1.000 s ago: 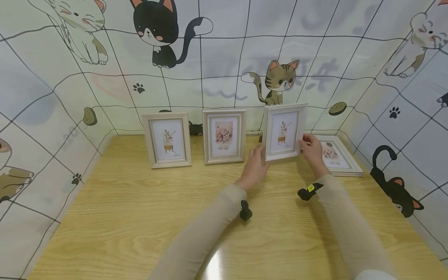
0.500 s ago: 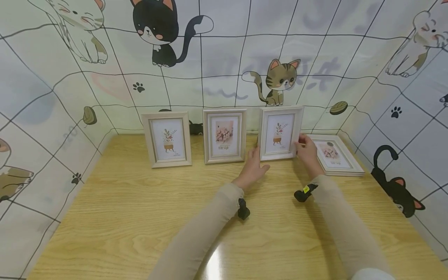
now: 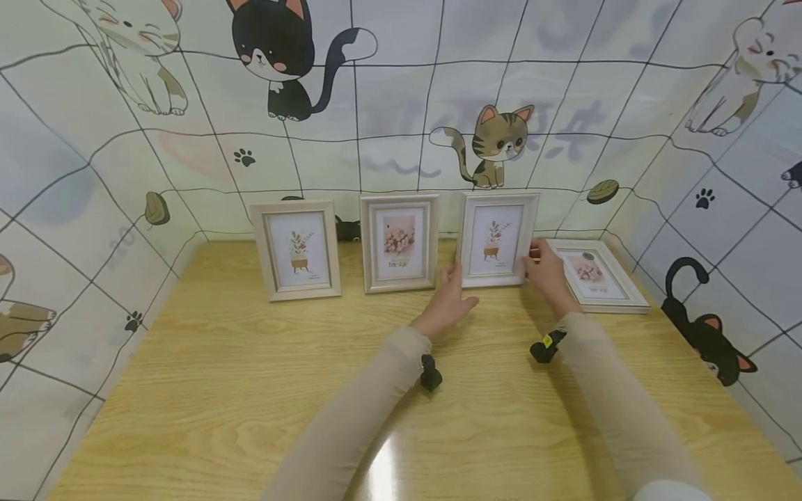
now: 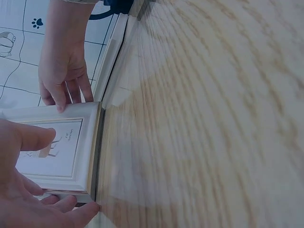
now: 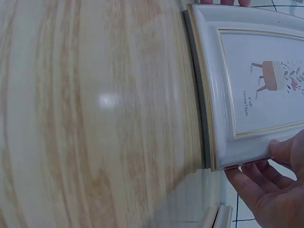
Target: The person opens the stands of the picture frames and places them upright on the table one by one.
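A cream picture frame [image 3: 498, 240] with a potted-plant print stands upright near the back of the table. My right hand [image 3: 553, 280] pinches its right edge, thumb [image 5: 281, 151] on the front and fingers behind. Along the left edge lie the extended fingers of my left hand [image 3: 445, 306]; its thumb [image 4: 40, 135] is held out in front of the frame, off the border. The frame's bottom edge [image 5: 202, 90] is right at the tabletop. Left of it stand a frame with a pink flower print [image 3: 399, 243] and another potted-plant frame [image 3: 297, 250].
Another flower-print frame [image 3: 600, 277] lies face up on the wooden table [image 3: 250, 390], just right of my right hand. A cat-patterned wall covering [image 3: 401, 97] rises behind and at both sides. Each wrist carries a black camera [image 3: 544, 348].
The held frame has moved left and down to the table, turning to stand straighter beside the flower frame. Both hands have shifted left with it, and the left thumb has come away from the frame.
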Demonstrator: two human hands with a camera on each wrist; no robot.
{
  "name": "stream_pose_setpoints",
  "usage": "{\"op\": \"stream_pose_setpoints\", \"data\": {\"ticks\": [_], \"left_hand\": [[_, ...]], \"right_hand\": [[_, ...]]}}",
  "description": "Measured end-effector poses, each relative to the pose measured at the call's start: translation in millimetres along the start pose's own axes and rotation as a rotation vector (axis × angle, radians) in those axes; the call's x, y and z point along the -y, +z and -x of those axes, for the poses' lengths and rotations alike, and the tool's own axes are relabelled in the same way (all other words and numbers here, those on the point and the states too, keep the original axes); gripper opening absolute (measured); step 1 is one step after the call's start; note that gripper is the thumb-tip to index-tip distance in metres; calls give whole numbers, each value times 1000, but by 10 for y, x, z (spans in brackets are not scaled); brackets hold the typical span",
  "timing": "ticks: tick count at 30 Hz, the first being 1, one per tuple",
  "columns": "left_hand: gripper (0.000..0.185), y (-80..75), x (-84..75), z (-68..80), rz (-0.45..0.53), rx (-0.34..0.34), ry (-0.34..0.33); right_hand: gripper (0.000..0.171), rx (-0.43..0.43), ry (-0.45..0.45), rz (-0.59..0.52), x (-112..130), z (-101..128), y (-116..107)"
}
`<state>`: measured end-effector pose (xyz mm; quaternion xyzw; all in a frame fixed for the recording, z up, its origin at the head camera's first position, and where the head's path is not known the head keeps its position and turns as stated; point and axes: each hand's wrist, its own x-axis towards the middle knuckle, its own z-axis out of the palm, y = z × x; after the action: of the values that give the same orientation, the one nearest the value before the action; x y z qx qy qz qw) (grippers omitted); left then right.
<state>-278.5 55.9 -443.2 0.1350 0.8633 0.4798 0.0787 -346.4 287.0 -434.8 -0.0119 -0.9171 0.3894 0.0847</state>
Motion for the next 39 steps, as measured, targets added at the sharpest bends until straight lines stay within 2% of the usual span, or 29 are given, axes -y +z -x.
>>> {"op": "stream_pose_setpoints", "data": {"ticks": [5,10,22,32,39], "left_hand": [[89,-36,12,9,-26,-13,-26],[90,-57,52,1,-30,-18,-41],[88,-93,65,23,-34,-21,-37],[87,-104,89,26,-44,-40,-27],[83,-97,71,18,-42,-55,-31]], "right_hand": [[35,22,-24,6,48,2,42],[35,4,-44,13,83,-4,84],[36,35,-27,-9,116,-15,110],[35,3,-40,-7,148,23,138],[34,16,-41,-18,114,5,135]]}}
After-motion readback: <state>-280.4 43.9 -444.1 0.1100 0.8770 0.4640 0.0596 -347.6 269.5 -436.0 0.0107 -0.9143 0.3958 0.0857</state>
